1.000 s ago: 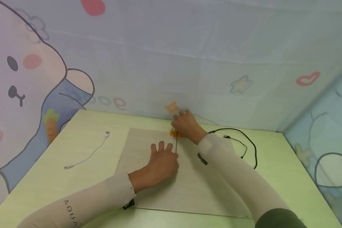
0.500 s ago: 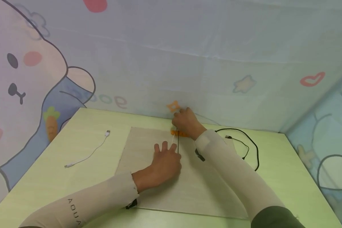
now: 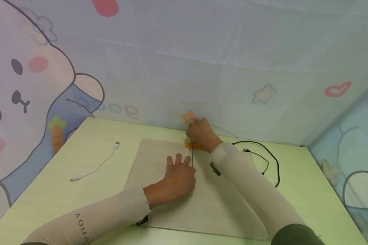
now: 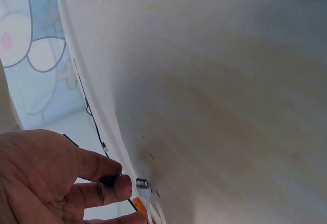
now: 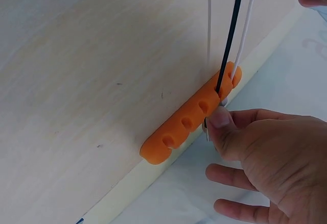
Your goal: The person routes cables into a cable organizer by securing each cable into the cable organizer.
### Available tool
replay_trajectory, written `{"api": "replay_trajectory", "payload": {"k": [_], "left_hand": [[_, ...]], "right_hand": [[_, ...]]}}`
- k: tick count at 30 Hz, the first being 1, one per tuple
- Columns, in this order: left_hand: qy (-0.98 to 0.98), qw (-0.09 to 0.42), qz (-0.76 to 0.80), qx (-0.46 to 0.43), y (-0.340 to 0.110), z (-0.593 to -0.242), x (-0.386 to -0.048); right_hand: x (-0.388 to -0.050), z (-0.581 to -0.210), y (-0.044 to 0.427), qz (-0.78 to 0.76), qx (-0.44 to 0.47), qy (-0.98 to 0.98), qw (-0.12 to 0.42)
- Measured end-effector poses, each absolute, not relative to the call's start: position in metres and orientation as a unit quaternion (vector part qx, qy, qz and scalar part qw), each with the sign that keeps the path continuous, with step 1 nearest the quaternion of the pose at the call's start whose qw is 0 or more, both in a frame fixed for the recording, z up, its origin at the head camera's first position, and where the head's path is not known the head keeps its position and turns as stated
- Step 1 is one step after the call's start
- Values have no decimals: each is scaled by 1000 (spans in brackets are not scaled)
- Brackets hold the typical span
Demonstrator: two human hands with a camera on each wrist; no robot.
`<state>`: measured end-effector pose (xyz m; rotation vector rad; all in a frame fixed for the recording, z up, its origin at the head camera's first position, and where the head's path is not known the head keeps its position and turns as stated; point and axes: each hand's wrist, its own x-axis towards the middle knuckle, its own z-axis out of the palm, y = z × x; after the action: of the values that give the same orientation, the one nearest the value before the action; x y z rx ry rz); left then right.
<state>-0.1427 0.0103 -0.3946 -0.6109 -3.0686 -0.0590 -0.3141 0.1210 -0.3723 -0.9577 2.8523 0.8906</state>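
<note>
An orange cable clip (image 5: 186, 124) with several slots sits along the far edge of a pale board (image 3: 159, 153). A black cable (image 5: 231, 38) passes through one slot, beside a white cable (image 5: 248, 25) in the end slot. Behind the clip, my right hand (image 3: 202, 134) pinches the end of the black cable between thumb and forefinger. Nearer on the board, my left hand (image 3: 179, 180) pinches the black connector (image 4: 109, 180) at the cable's other end, its remaining fingers spread. Close to those fingertips in the left wrist view is the white cable's metal plug (image 4: 143, 184).
A loose white cable (image 3: 96, 168) lies on the table (image 3: 61, 204) to the left. To the right lie a thick black cable (image 3: 274, 158) and a shorter black cable (image 3: 263, 157). A printed cloth (image 3: 159, 68) hangs directly behind the table.
The right hand has shifted slightly, so more of the orange clip shows beside it. The left hand keeps its pinch on the black connector. The head view has moved a little.
</note>
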Motion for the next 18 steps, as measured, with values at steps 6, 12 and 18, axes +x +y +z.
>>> {"api": "replay_trajectory", "payload": {"k": [6,12,18], "left_hand": [[-981,7,-13,-194,12,-396,-143],[-981,-4,-3,-193,11,-394,-145],[-979,8,-7,-202,8,-411,-154]], "right_hand": [[-311,-374,123,280,-317,906,-24],[-314,-372,128,243,-314,918,-11],[-318,-373,135,200,-306,931,6]]}}
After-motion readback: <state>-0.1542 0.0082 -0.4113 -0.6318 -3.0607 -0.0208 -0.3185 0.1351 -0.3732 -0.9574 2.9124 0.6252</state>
